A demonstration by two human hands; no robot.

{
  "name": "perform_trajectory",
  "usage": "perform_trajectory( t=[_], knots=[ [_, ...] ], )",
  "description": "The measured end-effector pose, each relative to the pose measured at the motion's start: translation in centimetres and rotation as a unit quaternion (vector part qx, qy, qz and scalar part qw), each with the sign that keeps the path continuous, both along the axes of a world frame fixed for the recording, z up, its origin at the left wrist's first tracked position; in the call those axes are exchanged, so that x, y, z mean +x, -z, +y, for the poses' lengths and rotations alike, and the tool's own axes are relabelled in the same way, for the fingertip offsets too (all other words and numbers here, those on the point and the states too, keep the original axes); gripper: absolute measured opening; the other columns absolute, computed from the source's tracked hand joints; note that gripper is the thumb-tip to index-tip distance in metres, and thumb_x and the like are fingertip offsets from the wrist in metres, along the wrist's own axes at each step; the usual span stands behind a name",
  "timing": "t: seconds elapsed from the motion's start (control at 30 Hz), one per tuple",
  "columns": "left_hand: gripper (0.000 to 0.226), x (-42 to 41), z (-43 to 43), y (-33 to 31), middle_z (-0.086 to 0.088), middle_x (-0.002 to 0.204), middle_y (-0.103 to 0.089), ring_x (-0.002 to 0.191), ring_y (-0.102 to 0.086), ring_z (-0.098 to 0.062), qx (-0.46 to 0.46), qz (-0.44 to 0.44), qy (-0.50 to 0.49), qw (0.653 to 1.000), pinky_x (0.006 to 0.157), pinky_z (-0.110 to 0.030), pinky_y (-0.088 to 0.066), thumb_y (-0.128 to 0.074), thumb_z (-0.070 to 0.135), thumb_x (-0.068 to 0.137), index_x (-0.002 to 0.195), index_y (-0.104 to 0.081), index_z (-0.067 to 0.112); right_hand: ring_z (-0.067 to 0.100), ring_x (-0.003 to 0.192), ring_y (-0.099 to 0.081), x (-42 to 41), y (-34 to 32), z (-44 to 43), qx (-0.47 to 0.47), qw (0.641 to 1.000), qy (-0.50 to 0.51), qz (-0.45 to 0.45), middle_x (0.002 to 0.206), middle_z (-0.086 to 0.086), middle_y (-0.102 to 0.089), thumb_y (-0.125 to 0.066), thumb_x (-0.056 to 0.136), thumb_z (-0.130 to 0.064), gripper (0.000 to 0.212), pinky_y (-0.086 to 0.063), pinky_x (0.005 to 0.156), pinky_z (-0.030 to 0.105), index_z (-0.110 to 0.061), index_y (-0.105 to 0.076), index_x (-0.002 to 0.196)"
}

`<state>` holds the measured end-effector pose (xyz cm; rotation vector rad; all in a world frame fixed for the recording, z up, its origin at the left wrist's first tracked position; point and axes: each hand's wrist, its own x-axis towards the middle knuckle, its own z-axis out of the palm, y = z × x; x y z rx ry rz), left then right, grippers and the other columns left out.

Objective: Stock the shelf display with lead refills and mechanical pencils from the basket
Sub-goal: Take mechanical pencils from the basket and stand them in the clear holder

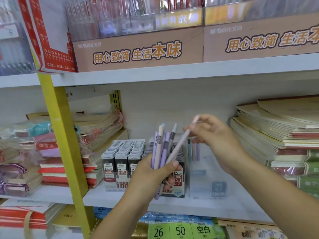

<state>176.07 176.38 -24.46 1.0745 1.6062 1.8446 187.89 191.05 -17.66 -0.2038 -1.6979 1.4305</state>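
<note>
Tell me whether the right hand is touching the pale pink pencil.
Touching. The head view shows the right hand pinching the pale pink pencil near its upper end.

A yellow metal upright post (63, 135) divides the stationery aisle. To its left lie plastic-wrapped bundles of red, pink and teal notebooks (43, 145). At far right, a leaning stack of cream-covered exercise books (276, 125) sits above green-spined notebooks (309, 169). Overhead, two peach cardboard banners (138, 52) with orange Chinese lettering stand side by side below blurred clear plastic pen racks (120, 18), beside a tilted red-and-white paper packet (51, 49) printed with sizes. Green price labels (169, 231) reading 26 and 50 line the bottom edge.
</note>
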Motion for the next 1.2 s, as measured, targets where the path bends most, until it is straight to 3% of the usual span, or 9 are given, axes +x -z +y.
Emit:
perform_trajectory(
  t=[0.07, 0.13, 0.33, 0.6, 0.8, 0.97, 1.07, 1.13, 1.2],
  knots=[
    [0.012, -0.3, -0.2, 0.1, -0.007, 0.089, -0.079, 0.054, -0.058, -0.011, 0.005, -0.008, -0.018, 1.0, 0.06, -0.04, -0.044, -0.074, 0.023, 0.089, 0.1, -0.071, 0.028, 0.022, 0.081, -0.073, 1.0, -1.0, 1.5, -0.045, 0.993, 0.054, 0.093, 0.084, 0.008, -0.075, -0.059, 0.093, -0.008, 0.011, -0.059, 0.064, 0.029, -0.016, -0.053, 0.098],
    [0.016, -0.7, -0.4, 0.1, -0.006, 0.086, -0.078, 0.05, -0.055, -0.01, 0.017, -0.015, -0.038, 0.999, 0.052, -0.032, -0.046, -0.072, 0.021, 0.091, 0.106, -0.067, 0.02, 0.018, 0.078, -0.072, 2.1, -1.7, 3.3, 0.019, 0.984, 0.138, 0.112, 0.083, 0.008, -0.073, -0.056, 0.095, -0.006, 0.017, -0.056, 0.059, 0.023, -0.022, -0.049, 0.096],
    [0.014, -0.8, -0.5, 0.1, -0.006, 0.085, -0.078, 0.048, -0.052, -0.01, 0.038, -0.012, -0.05, 0.998, 0.045, -0.026, -0.045, -0.069, 0.021, 0.093, 0.107, -0.067, 0.019, 0.018, 0.075, -0.07, 1.6, 0.9, 5.7, 0.265, 0.929, 0.2, -0.164, 0.086, -0.003, -0.067, -0.067, 0.088, -0.011, 0.023, -0.057, 0.075, 0.047, -0.03, -0.053, 0.09],
    [0.009, -1.1, -0.6, 0.6, -0.002, 0.087, -0.079, 0.05, -0.054, -0.01, 0.016, 0.002, -0.057, 0.998, 0.058, -0.038, -0.043, -0.071, 0.026, 0.092, 0.099, -0.068, 0.024, 0.015, 0.074, -0.069, -0.2, 3.1, 6.2, 0.286, 0.925, 0.16, -0.19, 0.083, -0.006, -0.067, -0.066, 0.088, -0.016, 0.03, -0.057, 0.075, 0.05, -0.04, -0.049, 0.084],
    [0.013, -1.2, -0.8, 0.6, -0.002, 0.088, -0.079, 0.051, -0.056, -0.008, 0.014, -0.002, -0.058, 0.998, 0.054, -0.034, -0.045, -0.073, 0.027, 0.09, 0.102, -0.068, 0.027, 0.009, 0.066, -0.066, -0.9, 2.9, 5.7, 0.337, 0.9, 0.188, -0.205, 0.074, -0.005, -0.065, -0.068, 0.088, -0.018, 0.038, -0.054, 0.064, 0.032, -0.042, -0.039, 0.089],
    [0.019, -0.9, -0.9, 0.5, -0.004, 0.09, -0.08, 0.054, -0.06, -0.009, 0.016, -0.014, -0.038, 0.999, 0.051, -0.021, -0.05, -0.074, 0.024, 0.089, 0.107, -0.07, 0.025, 0.024, 0.077, -0.065, -1.6, 2.4, 5.0, 0.399, 0.851, 0.195, -0.28, 0.081, 0.006, -0.066, -0.064, 0.091, -0.014, 0.014, -0.052, 0.071, 0.036, -0.014, -0.05, 0.096],
    [0.026, -0.8, -1.1, 0.4, -0.003, 0.093, -0.08, 0.056, -0.062, -0.009, 0.009, -0.019, -0.021, 1.0, 0.054, -0.018, -0.051, -0.074, 0.026, 0.088, 0.112, -0.068, 0.024, 0.022, 0.084, -0.059, -1.2, 1.6, 4.0, 0.439, 0.811, 0.238, -0.303, 0.099, 0.005, -0.059, -0.057, 0.095, -0.017, 0.01, -0.046, 0.073, 0.03, -0.013, -0.058, 0.104],
    [0.033, -0.7, -1.2, 0.2, -0.004, 0.096, -0.079, 0.058, -0.063, -0.01, 0.009, -0.026, -0.007, 1.0, 0.055, -0.021, -0.052, -0.075, 0.031, 0.083, 0.114, -0.066, 0.022, 0.01, 0.083, -0.057, -0.5, 1.2, 2.5, 0.402, 0.85, 0.231, -0.251, 0.1, -0.006, -0.057, -0.053, 0.097, -0.026, 0.014, -0.041, 0.071, 0.019, -0.021, -0.062, 0.105],
    [0.041, -0.5, -0.9, 0.1, -0.004, 0.097, -0.079, 0.061, -0.064, -0.012, 0.011, -0.032, 0.002, 0.999, 0.057, -0.025, -0.052, -0.076, 0.039, 0.074, 0.11, -0.067, 0.021, -0.001, 0.082, -0.061, 0.1, 1.2, 0.2, 0.261, 0.935, 0.109, -0.213, 0.092, -0.013, -0.067, -0.054, 0.094, -0.037, 0.013, -0.043, 0.066, 0.01, -0.033, -0.065, 0.1]
  ],
)
